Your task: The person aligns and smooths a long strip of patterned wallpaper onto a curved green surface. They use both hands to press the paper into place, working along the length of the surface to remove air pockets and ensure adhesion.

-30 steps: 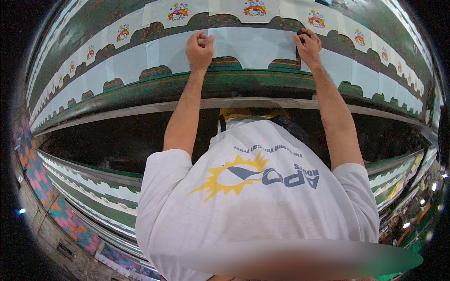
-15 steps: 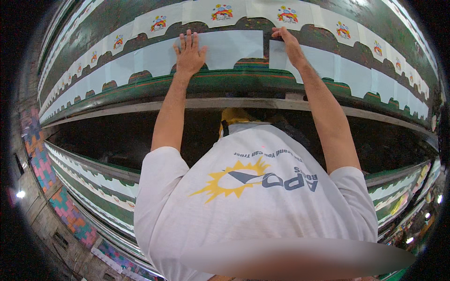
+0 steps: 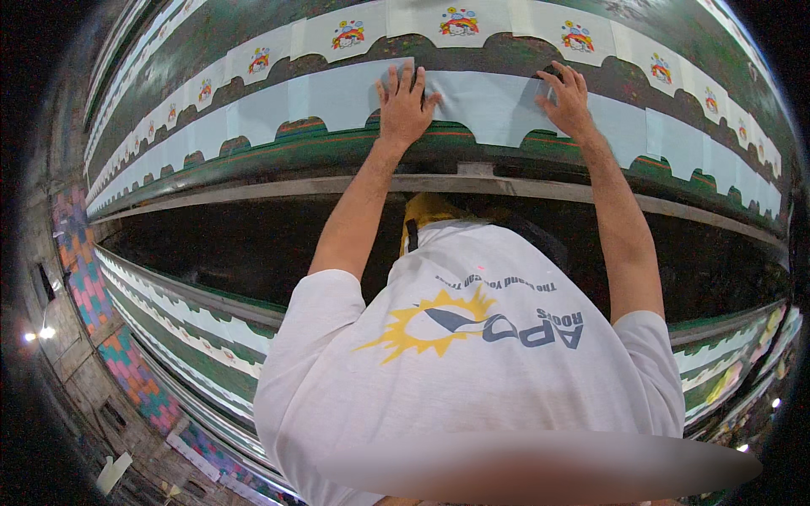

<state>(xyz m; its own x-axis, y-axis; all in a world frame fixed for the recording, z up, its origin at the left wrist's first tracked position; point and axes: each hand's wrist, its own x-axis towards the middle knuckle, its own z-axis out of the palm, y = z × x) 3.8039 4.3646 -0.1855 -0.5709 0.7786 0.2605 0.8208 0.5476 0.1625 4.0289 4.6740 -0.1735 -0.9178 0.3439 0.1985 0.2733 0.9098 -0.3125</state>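
Observation:
My left hand [image 3: 407,108] lies palm down with fingers spread, over a seam between two pale blue cut cloth pieces in the near row. A pale blue cloth piece [image 3: 485,99] with a scalloped lower edge stretches from it toward my right hand [image 3: 567,104]. That hand is open too, its fingers apart and slightly bent, with the tips touching the row near the piece's right end. Both arms reach forward across the table's edge. Neither hand grips anything that I can make out.
Behind lies a row of white cloth pieces [image 3: 458,27] with colourful rainbow prints. The long dark green table [image 3: 337,156] ends in a pale rail [image 3: 371,187]. Another long table with rows of cloth pieces [image 3: 194,325] stands on the near side, beyond a dark gap.
My view and both hands have shifted right along the row. The left hand now rests by the seam, and the right hand's fingers have spread and come down on the cloth.

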